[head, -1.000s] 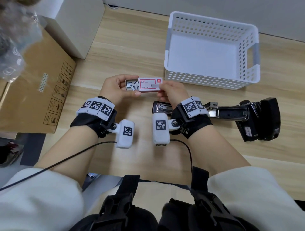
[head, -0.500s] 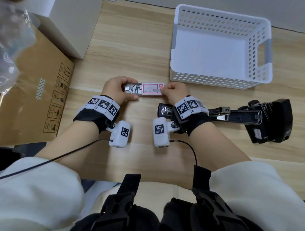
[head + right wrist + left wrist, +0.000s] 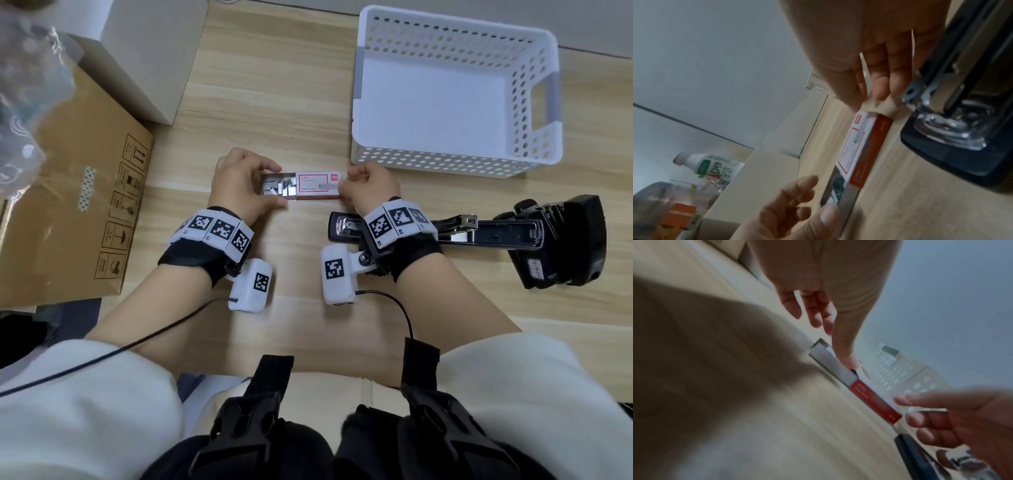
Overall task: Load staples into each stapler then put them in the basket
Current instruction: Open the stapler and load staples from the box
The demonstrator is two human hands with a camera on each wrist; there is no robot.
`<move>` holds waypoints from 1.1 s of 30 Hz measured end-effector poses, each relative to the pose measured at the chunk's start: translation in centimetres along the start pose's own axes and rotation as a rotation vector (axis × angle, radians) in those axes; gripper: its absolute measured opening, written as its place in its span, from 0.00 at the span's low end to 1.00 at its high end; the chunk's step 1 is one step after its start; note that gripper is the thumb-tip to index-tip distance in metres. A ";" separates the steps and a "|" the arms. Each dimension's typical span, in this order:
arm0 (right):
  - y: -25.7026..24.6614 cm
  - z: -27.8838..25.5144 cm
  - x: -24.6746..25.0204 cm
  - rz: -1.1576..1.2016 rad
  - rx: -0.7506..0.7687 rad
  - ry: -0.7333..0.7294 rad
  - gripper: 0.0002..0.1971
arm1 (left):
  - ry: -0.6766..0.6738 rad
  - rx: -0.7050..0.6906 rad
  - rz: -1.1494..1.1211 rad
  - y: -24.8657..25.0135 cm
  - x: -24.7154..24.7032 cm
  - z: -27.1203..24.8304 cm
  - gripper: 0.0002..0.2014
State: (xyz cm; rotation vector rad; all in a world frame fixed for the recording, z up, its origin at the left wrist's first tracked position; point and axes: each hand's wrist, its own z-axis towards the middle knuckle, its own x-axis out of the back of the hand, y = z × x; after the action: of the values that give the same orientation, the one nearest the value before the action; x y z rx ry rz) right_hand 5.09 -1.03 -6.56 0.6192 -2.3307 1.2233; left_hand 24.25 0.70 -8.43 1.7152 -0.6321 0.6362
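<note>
Both hands hold the staple box [image 3: 301, 186], left fingers [image 3: 270, 168] around its open tray, right fingers [image 3: 356, 174] pinching the sleeve; next, I think, picking a strip for the stapler [image 3: 496, 236].

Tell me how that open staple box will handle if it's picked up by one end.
The staple box has its tray slid out leftward, so lifted by the sleeve it would likely let the tray slip free. The staples lie broken and loose, probably spilling if tipped. It looks like thin card, so a hard squeeze may crush it.

1 staple box [image 3: 310, 186], 1 open stapler [image 3: 486, 236], 1 basket [image 3: 455, 161], 2 cardboard boxes, 2 hands.
</note>
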 end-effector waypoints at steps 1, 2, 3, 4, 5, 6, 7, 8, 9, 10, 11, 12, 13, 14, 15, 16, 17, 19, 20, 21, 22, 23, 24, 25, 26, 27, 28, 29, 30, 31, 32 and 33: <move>0.1 -0.3 0.3 0.015 0.009 0.001 0.12 | 0.036 0.008 0.000 0.0 0.1 -0.2 0.18; 0.2 -0.5 0.6 0.028 0.020 0.000 0.11 | 0.060 0.020 0.010 0.2 0.1 -0.3 0.13; 0.2 -0.8 0.8 0.040 0.033 0.003 0.10 | 0.068 0.036 0.029 0.3 0.0 -0.3 0.09; 0.2 -1.2 1.0 0.048 0.051 0.010 0.10 | 0.060 0.054 0.061 0.5 -0.1 -0.3 0.07; 0.1 -1.5 1.2 0.048 0.075 0.017 0.09 | 0.042 0.075 0.105 0.7 -0.3 -0.3 0.07; 0.0 -2.0 1.4 0.041 0.104 0.022 0.09 | 0.021 0.090 0.155 1.0 -0.5 -0.3 0.07; -0.2 -2.4 1.7 0.035 0.138 0.025 0.09 | 0.006 0.098 0.199 1.2 -0.6 -0.2 0.08; -0.5 -2.9 2.0 0.035 0.176 0.025 0.08 | -0.002 0.103 0.228 1.5 -0.7 -0.2 0.08; -0.8 -3.3 2.5 0.040 0.219 0.023 0.08 | -0.007 0.110 0.246 1.6 -0.8 -0.2 0.07; -1.1 -3.8 2.9 0.044 0.265 0.024 0.07 | -0.012 0.118 0.259 1.7 -0.8 -0.1 0.07; -1.4 -4.2 3.5 0.042 0.308 0.031 0.07 | -0.021 0.127 0.270 1.8 -0.9 0.0 0.06; -1.7 -4.7 4.1 0.036 0.350 0.045 0.08 | -0.029 0.137 0.280 1.9 -0.9 0.0 0.06; -1.9 -5.1 4.8 0.025 0.387 0.066 0.08 | -0.030 0.147 0.286 2.1 -0.9 0.0 0.05; -2.0 -5.5 5.6 0.009 0.420 0.092 0.09 | -0.024 0.154 0.287 2.2 -0.9 0.1 0.04; -2.0 -5.8 6.4 -0.011 0.445 0.119 0.10 | -0.015 0.155 0.286 2.4 -0.9 0.0 0.03; -2.0 -6.1 7.3 -0.029 0.459 0.141 0.10 | -0.005 0.152 0.285 2.7 -0.9 -0.1 0.03; -1.8 -6.4 8.2 -0.042 0.464 0.154 0.10 | 0.005 0.142 0.286 2.9 -1.0 -0.2 0.04; -0.8 -6.7 9.5 -0.047 0.445 0.150 0.09 | 0.026 0.126 0.288 3.1 -1.1 -0.5 0.05; -0.1 -6.9 10.1 -0.040 0.423 0.131 0.10 | 0.033 0.123 0.295 3.2 -1.3 -0.6 0.06; 0.6 -7.0 10.6 -0.031 0.394 0.100 0.11 | 0.039 0.122 0.304 3.2 -1.5 -0.7 0.07; 1.4 -7.1 11.0 -0.023 0.364 0.055 0.14 | 0.043 0.130 0.312 3.2 -1.7 -0.8 0.08; 2.3 -7.2 11.3 -0.016 0.331 0.002 0.17 | 0.050 0.148 0.315 3.2 -1.9 -0.8 0.09; 3.1 -7.3 11.5 -0.013 0.299 -0.051 0.19 | 0.057 0.169 0.315 3.2 -2.0 -0.8 0.10; 3.8 -7.4 11.6 -0.020 0.272 -0.093 0.22 | 0.062 0.188 0.316 3.2 -2.1 -0.8 0.10; 4.5 -7.3 11.5 -0.046 0.256 -0.112 0.23 | 0.063 0.203 0.313 3.2 -2.2 -0.8 0.11; 5.0 -7.2 11.4 -0.087 0.255 -0.105 0.24 | 0.062 0.216 0.304 3.3 -2.3 -0.8 0.11; 5.3 -7.1 11.2 -0.130 0.266 -0.073 0.23 | 0.059 0.227 0.291 3.4 -2.4 -0.8 0.11; 5.5 -6.9 11.1 -0.163 0.281 -0.025 0.21 | 0.055 0.235 0.277 3.5 -2.5 -0.9 0.11; 5.5 -6.9 11.0 -0.174 0.290 0.022 0.18 | 0.051 0.240 0.265 3.7 -2.6 -0.9 0.11; 5.5 -6.8 11.0 -0.166 0.287 0.053 0.16 | 0.049 0.246 0.255 3.9 -2.6 -0.9 0.11; 5.4 -6.7 11.0 -0.152 0.282 0.069 0.14 | 0.051 0.251 0.243 4.1 -2.7 -1.0 0.10; 5.4 -6.6 11.1 -0.143 0.277 0.076 0.13 | 0.053 0.254 0.226 4.3 -2.8 -1.0 0.10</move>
State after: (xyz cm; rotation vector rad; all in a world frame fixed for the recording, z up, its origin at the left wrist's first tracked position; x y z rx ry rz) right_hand -5.76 5.21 -0.41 0.8017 -2.0336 1.4865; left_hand 19.12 1.04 -7.24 1.8680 -0.7390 0.9520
